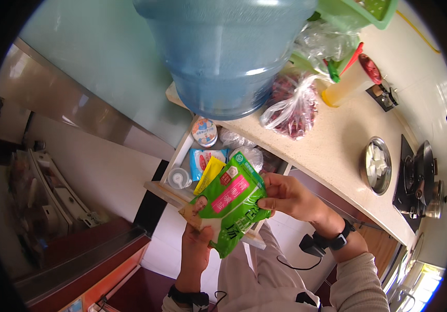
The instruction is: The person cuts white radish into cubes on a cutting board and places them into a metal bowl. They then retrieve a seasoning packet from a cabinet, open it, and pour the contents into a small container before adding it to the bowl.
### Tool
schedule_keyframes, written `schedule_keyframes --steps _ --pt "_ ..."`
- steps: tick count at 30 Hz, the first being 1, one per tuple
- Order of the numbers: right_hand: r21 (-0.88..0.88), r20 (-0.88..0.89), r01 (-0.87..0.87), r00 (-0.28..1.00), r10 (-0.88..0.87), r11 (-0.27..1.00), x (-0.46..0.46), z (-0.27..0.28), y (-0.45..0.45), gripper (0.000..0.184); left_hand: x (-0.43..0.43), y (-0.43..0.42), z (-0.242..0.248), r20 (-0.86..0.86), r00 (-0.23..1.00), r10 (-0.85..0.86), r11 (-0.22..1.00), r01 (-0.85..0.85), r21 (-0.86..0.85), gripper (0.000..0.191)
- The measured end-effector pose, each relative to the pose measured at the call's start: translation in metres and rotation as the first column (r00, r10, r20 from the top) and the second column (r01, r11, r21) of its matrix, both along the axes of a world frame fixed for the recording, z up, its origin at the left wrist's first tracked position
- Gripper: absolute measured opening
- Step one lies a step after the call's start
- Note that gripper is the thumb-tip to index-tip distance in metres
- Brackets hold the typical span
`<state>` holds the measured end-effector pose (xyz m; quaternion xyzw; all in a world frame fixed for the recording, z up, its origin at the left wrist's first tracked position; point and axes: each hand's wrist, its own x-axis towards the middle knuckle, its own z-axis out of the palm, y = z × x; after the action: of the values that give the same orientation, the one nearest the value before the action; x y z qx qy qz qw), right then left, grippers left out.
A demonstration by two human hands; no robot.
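Observation:
Between my two hands is a green plastic packet of salt [227,195] with a pink label, tilted above an open drawer [163,194]. My left hand [197,243] grips its lower left corner, the thumb on the front. On the right edge, my right hand [289,197] pinches the packet between thumb and fingers. Behind it in the drawer lie a yellow packet [209,174], a blue and white packet [204,158], a round tub [204,132], a small clear plastic container [179,178] and clear plastic bags [247,156]. The packet hides part of the drawer.
A large blue water bottle [227,58] stands at the counter's [328,144] left end. Near it are a knotted bag of dark red contents [295,107] and a green basket [383,15]. A steel bowl [376,165] of white pieces sits beside the gas stove [403,171] and wok [423,171].

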<state>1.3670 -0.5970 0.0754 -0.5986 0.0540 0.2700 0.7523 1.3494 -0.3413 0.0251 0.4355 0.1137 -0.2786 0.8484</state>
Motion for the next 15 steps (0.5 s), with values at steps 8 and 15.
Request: schedule_keyframes --steps 8,15 --pt "-0.329 0.182 0.001 0.981 0.063 0.944 -0.016 0.093 0.002 0.01 -0.003 0.001 0.062 0.364 0.931 -0.025 0.993 -0.02 0.118 0.065" --pt "-0.449 0.439 0.195 0.898 0.025 0.872 -0.047 0.098 0.005 0.011 -0.007 0.044 -0.021 0.097 0.925 -0.367 0.919 0.344 0.194 0.023"
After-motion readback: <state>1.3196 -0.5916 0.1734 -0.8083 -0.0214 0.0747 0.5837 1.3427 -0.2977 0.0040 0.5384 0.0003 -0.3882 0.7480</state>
